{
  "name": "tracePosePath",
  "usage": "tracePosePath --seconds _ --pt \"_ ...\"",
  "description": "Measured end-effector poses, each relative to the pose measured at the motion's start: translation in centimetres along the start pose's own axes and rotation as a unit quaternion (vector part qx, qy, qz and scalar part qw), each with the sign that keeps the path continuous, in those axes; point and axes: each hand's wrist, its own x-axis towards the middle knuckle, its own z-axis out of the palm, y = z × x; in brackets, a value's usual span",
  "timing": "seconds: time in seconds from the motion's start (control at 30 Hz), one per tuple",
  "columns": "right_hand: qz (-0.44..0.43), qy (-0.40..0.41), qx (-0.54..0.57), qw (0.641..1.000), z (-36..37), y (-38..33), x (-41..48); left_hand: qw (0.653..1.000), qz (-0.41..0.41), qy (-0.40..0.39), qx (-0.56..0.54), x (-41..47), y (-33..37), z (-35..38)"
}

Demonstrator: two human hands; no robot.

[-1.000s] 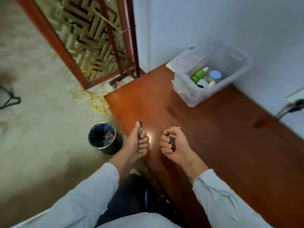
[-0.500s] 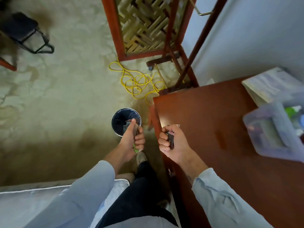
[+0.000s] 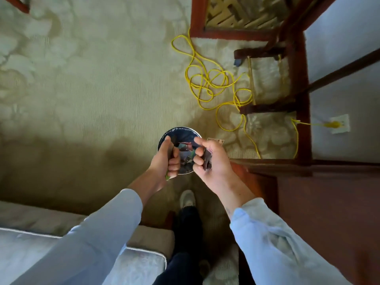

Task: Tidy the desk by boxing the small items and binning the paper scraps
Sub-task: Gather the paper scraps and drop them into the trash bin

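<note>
Pale-blue sleeves (image 3: pixel 92 233) are reaching out over a small round bin (image 3: pixel 181 133) that is standing on the patterned carpet (image 3: pixel 82 89), as a person is holding both hands above its dark-lined mouth. The left hand (image 3: pixel 164 159) is gripping a bundle of paper scraps (image 3: pixel 168 177), fingers curling tightly round it and the thumb lying straight up along it; a green tip is poking out below the little finger. The right hand (image 3: pixel 213 163) is clutching a second wad of scraps (image 3: pixel 207 160), dark pieces showing between the curled fingers and a pale edge sticking out above the knuckles, while its index finger is stretching over the bin. More torn pieces (image 3: pixel 185 156) are lying inside the bin, visible between the two hands. The corner of the red-brown worktop (image 3: pixel 318 202) is sitting just beside the right wrist, well to the right of the bin. A yellow cable (image 3: pixel 205 85) is looping in loose coils across the carpet beyond the bin and running to a wall socket (image 3: pixel 339 124). A wooden lattice screen (image 3: pixel 197 21) is standing at the top of the scene. A pale shoe (image 3: pixel 186 199) is pointing toward the bin from below, and a cushioned surface with white piping (image 3: pixel 51 249) is filling the lower left corner.
</note>
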Motion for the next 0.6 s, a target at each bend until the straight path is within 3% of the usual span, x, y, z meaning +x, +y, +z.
tracePosePath --seconds 0.2,0.4,0.6 --pt "0.023 0.063 -0.016 0.998 -2.0 2.2 13.4 0.998 -0.027 0.049 0.018 11.4 -2.5 -4.6" --pt "0.032 0.145 -0.04 0.988 -4.8 5.2 21.2 0.995 -0.077 0.064 -0.025 19.7 -5.5 -6.9" --pt "0.047 0.065 -0.024 0.996 -6.7 6.5 23.2 0.994 -0.095 0.042 -0.042 23.1 -7.3 -8.4"
